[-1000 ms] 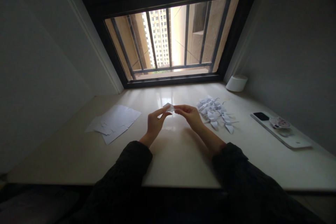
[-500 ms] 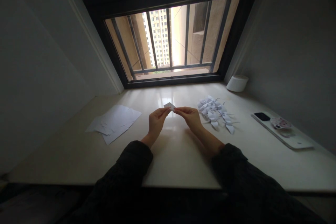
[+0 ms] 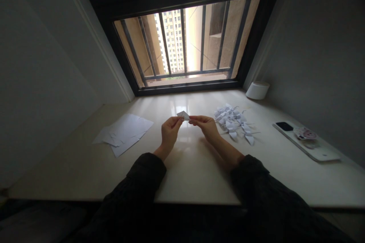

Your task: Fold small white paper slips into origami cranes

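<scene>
A small piece of folded white paper [image 3: 183, 114] is held up over the middle of the sill, its pointed top toward the window. My left hand [image 3: 170, 131] pinches its left side between thumb and fingertips. On the opposite side, my right hand [image 3: 207, 127] grips the right corner the same way. Fingers cover the paper's lower edge. Right of my right hand lies a pile of folded paper cranes [image 3: 232, 121], several with thin points sticking out. Loose white paper sheets [image 3: 128, 131] overlap on the left.
The pale windowsill [image 3: 194, 182] ends at a front edge near my sleeves. A white phone [image 3: 306, 142] with a round decorated grip lies at right. A white cup-like object [image 3: 257, 90] stands in the back right corner, beside the dark window frame [image 3: 188, 88].
My fingers have shifted slightly on the folded paper, and more of its lower middle shows between the hands. Both arms stay nearly in place.
</scene>
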`<state>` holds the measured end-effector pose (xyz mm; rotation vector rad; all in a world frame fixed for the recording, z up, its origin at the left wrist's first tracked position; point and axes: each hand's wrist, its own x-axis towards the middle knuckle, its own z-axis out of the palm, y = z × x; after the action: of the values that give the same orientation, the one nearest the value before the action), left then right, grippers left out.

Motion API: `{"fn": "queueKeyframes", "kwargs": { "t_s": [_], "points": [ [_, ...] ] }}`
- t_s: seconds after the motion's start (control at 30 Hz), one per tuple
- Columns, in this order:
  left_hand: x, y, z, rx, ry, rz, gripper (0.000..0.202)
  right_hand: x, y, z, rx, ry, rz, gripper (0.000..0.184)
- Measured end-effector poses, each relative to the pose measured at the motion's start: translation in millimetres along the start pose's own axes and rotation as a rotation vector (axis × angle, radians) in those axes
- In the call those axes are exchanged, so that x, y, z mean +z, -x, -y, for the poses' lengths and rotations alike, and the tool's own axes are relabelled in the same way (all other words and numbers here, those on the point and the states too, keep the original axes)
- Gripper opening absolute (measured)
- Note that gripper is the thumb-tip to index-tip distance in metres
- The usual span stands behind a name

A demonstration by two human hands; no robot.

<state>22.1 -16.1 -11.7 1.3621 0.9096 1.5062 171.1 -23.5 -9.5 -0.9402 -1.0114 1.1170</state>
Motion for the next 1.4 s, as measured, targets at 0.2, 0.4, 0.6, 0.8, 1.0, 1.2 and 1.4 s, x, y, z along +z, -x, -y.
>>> {"fn": "queueKeyframes", "kwargs": {
  "t_s": [0.2,0.4,0.6,0.8,1.0,1.2,1.4],
  "points": [
    [0.1,-0.5,-0.7,0.021,0.001,0.009,0.019,-3.9,-4.9,-7.7,0.068,-0.024,0.029,0.025],
    [-0.5,-0.7,-0.2,0.058,0.012,0.033,0.019,-4.4,-4.9,-7.5,0.188,-0.084,0.022,0.025],
    [-1.2,-0.8,2.9,0.023,-0.035,0.003,0.02,-2.5,-3.9,-7.3,0.183,-0.098,0.008,0.029],
    [-0.5,-0.1,1.8,0.008,-0.011,-0.003,0.022,-3.1,-4.9,-8.2,0.103,-0.048,0.026,0.029],
    [0.8,0.6,-1.0,0.002,0.001,-0.022,0.023,-2.2,-6.0,-9.3,0.057,-0.035,0.019,0.028],
    [0.9,-0.5,-0.4,0.001,-0.031,0.005,0.021,-2.7,-5.8,-10.2,-0.006,-0.035,0.019,0.019],
    [4.5,3.6,-4.0,-0.011,0.044,0.05,0.036,0.5,-3.0,-6.9,-0.003,-0.065,-0.021,0.026]
  ]
}}
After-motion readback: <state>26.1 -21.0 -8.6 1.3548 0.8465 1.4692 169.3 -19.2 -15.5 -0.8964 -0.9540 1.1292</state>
